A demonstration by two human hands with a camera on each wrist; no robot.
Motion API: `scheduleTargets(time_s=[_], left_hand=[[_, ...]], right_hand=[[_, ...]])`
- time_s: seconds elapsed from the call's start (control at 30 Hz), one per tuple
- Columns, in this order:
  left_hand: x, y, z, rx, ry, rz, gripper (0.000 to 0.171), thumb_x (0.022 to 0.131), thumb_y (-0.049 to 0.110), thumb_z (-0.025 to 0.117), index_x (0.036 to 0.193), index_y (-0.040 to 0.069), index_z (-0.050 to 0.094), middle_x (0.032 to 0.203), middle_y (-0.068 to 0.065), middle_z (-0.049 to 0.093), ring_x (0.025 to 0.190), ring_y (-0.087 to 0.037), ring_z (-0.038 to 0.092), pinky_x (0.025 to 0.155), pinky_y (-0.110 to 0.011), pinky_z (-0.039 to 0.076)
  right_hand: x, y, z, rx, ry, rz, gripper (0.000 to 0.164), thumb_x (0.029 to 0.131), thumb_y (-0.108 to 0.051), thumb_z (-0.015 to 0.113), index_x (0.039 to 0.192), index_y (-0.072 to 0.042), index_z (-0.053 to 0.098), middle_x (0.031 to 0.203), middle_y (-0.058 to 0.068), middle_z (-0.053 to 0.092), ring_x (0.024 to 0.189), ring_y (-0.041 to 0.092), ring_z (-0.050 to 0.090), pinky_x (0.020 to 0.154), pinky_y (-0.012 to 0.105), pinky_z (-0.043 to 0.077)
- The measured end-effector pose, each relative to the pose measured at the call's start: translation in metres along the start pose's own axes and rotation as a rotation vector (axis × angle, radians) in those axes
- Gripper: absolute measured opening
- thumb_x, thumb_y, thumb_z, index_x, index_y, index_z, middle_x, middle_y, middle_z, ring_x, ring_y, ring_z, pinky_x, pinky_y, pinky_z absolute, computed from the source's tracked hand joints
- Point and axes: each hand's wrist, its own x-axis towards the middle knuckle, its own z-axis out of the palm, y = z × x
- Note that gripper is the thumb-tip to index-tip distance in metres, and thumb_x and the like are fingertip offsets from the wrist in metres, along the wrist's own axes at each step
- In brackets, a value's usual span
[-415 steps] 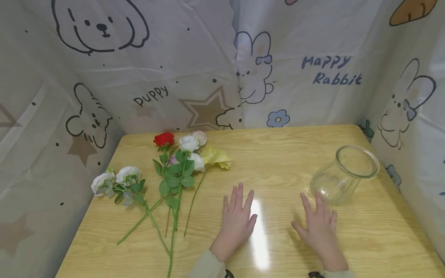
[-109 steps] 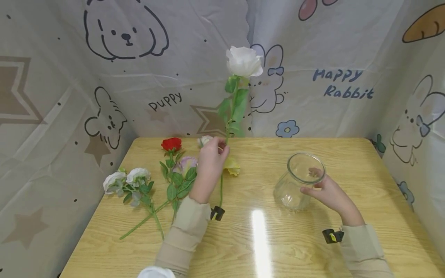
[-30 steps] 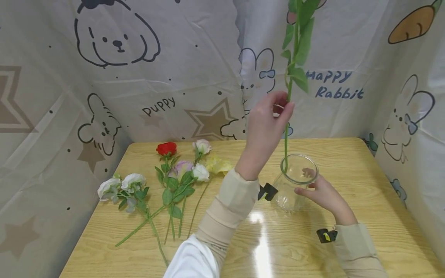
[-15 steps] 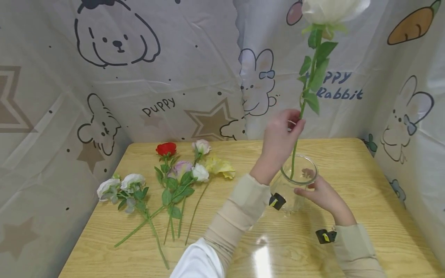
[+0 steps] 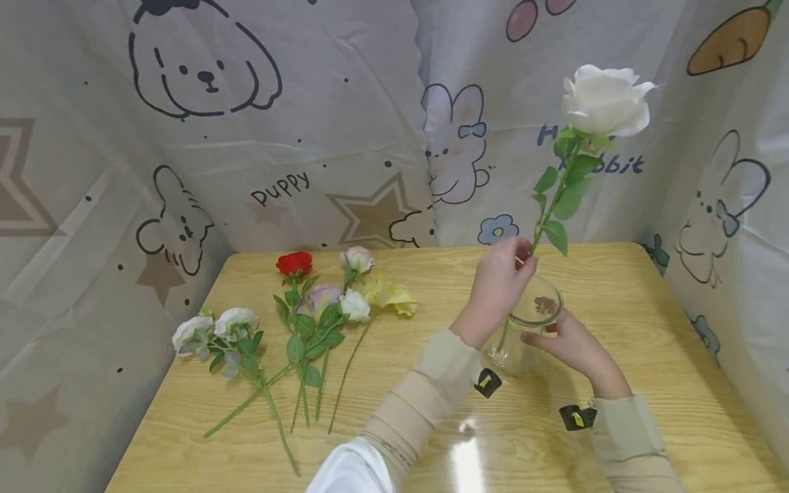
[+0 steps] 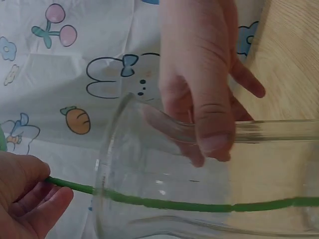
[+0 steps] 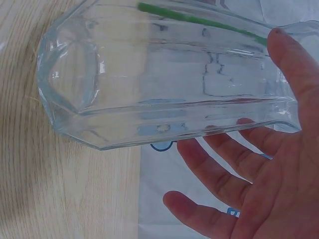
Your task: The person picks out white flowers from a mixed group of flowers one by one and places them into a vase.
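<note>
My left hand (image 5: pixel 498 287) pinches the stem of a long white rose (image 5: pixel 607 103) just above the mouth of a clear glass vase (image 5: pixel 519 352). The bloom leans up to the right, and the lower stem runs down inside the glass. In the left wrist view that green stem (image 6: pixel 189 205) passes through the mouth and along the vase wall. With its thumb on one side and fingers on the other, my right hand (image 5: pixel 576 346) holds the vase near its neck. The right wrist view shows the stem's cut end (image 7: pixel 144 7) within the glass.
On the left of the wooden table (image 5: pixel 401 383) lie a red rose (image 5: pixel 294 263), a pale pink rose (image 5: pixel 357 259), a purple flower (image 5: pixel 323 298), a smaller white rose (image 5: pixel 355 305), a yellow flower (image 5: pixel 391 294) and a white-flowered spray (image 5: pixel 235 323). Printed cloth (image 5: pixel 345 137) walls the table.
Both hands were empty at first; then the right took the vase, which moved left, and the left lifted the white rose. Over the last second the rose has gone down deeper into the vase.
</note>
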Motion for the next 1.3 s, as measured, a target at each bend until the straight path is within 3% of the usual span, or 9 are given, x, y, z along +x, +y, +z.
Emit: scheduleTargets(time_s=[0.3, 0.53, 0.7, 0.97, 1.13, 1.3], left_hand=[[-0.008, -0.003, 0.004, 0.144, -0.092, -0.081, 0.012, 0.086, 0.011, 0.059, 0.095, 0.004, 0.058, 0.082, -0.001, 0.06, 0.066, -0.004, 0.053, 0.051, -0.004, 0.036], [-0.013, -0.005, 0.003, 0.14, -0.121, -0.114, 0.013, 0.087, 0.011, 0.057, 0.099, 0.006, 0.058, 0.084, 0.0, 0.06, 0.068, -0.005, 0.053, 0.053, -0.006, 0.037], [-0.019, -0.01, -0.004, 0.145, -0.121, -0.096, 0.014, 0.087, 0.014, 0.058, 0.1, 0.007, 0.058, 0.084, 0.001, 0.059, 0.065, -0.002, 0.052, 0.052, -0.005, 0.037], [-0.028, -0.027, -0.022, 0.253, -0.115, -0.102, 0.018, 0.086, 0.019, 0.059, 0.101, 0.009, 0.059, 0.085, 0.003, 0.061, 0.06, -0.003, 0.05, 0.048, -0.01, 0.036], [-0.034, -0.041, -0.032, 0.298, -0.135, -0.151, 0.019, 0.086, 0.022, 0.059, 0.102, 0.011, 0.06, 0.087, 0.003, 0.062, 0.063, -0.006, 0.053, 0.048, -0.015, 0.038], [-0.042, -0.057, -0.038, 0.318, -0.148, -0.196, 0.018, 0.086, 0.021, 0.06, 0.101, 0.011, 0.059, 0.087, 0.001, 0.062, 0.053, -0.007, 0.049, 0.042, -0.017, 0.036]], right_hand=[[0.0, 0.0, 0.001, -0.012, 0.004, 0.004, 0.075, 0.082, -0.026, 0.065, 0.133, 0.012, 0.025, 0.13, 0.035, 0.031, 0.102, 0.048, 0.045, 0.08, 0.054, 0.042], [0.0, 0.0, 0.001, 0.003, -0.004, 0.007, 0.072, 0.083, -0.025, 0.064, 0.132, 0.011, 0.026, 0.13, 0.034, 0.031, 0.104, 0.048, 0.043, 0.08, 0.054, 0.041], [-0.001, 0.0, 0.002, 0.023, 0.001, -0.017, 0.068, 0.083, -0.024, 0.064, 0.131, 0.008, 0.029, 0.129, 0.032, 0.033, 0.11, 0.046, 0.04, 0.083, 0.056, 0.039], [0.0, 0.0, 0.003, 0.04, 0.006, -0.044, 0.065, 0.083, -0.022, 0.065, 0.13, 0.007, 0.03, 0.129, 0.032, 0.033, 0.114, 0.045, 0.035, 0.086, 0.056, 0.037], [-0.001, 0.0, 0.003, 0.033, 0.014, -0.043, 0.067, 0.082, -0.021, 0.066, 0.13, 0.008, 0.03, 0.128, 0.033, 0.033, 0.113, 0.045, 0.037, 0.086, 0.056, 0.037], [-0.002, -0.002, 0.003, 0.032, 0.011, -0.03, 0.068, 0.082, -0.022, 0.065, 0.13, 0.01, 0.029, 0.128, 0.033, 0.033, 0.11, 0.047, 0.04, 0.083, 0.056, 0.039]])
